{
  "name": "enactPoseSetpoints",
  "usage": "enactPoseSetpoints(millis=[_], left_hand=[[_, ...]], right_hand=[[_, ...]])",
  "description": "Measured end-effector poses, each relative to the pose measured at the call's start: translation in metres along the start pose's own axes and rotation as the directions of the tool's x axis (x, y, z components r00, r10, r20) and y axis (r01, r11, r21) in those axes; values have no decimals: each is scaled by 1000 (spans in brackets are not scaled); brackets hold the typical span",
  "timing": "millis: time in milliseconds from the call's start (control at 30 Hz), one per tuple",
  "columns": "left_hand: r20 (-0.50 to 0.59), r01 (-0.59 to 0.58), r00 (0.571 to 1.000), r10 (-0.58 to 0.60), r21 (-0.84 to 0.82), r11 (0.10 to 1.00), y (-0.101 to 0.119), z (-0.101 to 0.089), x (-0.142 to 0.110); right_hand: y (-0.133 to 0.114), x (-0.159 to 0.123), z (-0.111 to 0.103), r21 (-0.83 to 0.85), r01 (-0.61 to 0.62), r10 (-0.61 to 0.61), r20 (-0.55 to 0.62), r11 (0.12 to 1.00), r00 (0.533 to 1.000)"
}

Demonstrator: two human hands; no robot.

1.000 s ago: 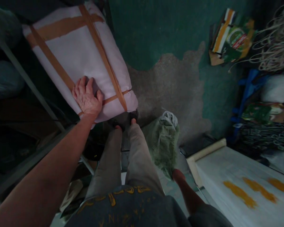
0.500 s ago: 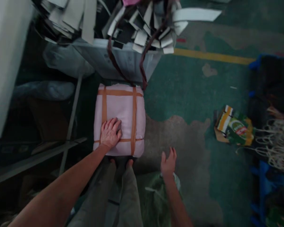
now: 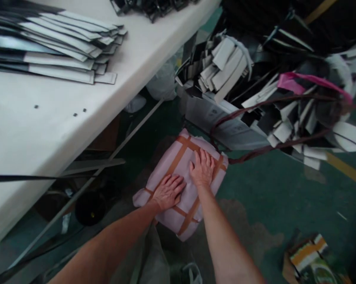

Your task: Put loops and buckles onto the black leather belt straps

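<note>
A pale pink bundle point(image 3: 164, 167) crossed with orange-brown tape lies low in front of my legs. My left hand point(image 3: 168, 192) rests on its top near the close side, fingers spread flat. Farther along the same face lies my right hand point(image 3: 203, 167), also flat with its fingers extended, close to a tape strip. Both palms touch the wrapping, and neither hand grips anything. What is inside the bundle is hidden.
A white table point(image 3: 86, 146) at left carries stacked black-and-white strips point(image 3: 74, 43). Beyond the bundle stands a grey box point(image 3: 225, 122) full of similar strips, with a dark red strap point(image 3: 243, 157) hanging from it. A green-yellow carton point(image 3: 311, 256) lies lower right.
My right hand has come from the open floor side onto the bundle. My left hand stays on it. The view has turned, so the bundle appears tilted and the table shows more.
</note>
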State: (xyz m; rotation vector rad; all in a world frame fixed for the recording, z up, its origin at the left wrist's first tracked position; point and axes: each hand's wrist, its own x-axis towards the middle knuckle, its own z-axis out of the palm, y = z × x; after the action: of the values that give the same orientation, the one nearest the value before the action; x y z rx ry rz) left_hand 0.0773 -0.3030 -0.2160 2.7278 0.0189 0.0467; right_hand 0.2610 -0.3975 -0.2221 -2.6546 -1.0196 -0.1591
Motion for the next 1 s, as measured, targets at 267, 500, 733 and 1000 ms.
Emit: enactPoseSetpoints(millis=[267, 500, 733, 1000], left_hand=[[54, 1, 999, 3, -73, 997, -8, 5, -4], [77, -17, 997, 23, -76, 997, -10, 0, -2], [13, -22, 1000, 23, -117, 993, -8, 6, -8], [-41, -9, 999, 5, -114, 993, -6, 1, -11]], right_hand=[[-3, 4, 3, -96, 26, -29, -24, 995, 999], [-4, 4, 4, -43, 227, -225, 36, 973, 974], [-4, 2, 1, 61, 526, -526, 215, 848, 823], [-5, -2, 8, 112, 504, -516, 159, 857, 842]])
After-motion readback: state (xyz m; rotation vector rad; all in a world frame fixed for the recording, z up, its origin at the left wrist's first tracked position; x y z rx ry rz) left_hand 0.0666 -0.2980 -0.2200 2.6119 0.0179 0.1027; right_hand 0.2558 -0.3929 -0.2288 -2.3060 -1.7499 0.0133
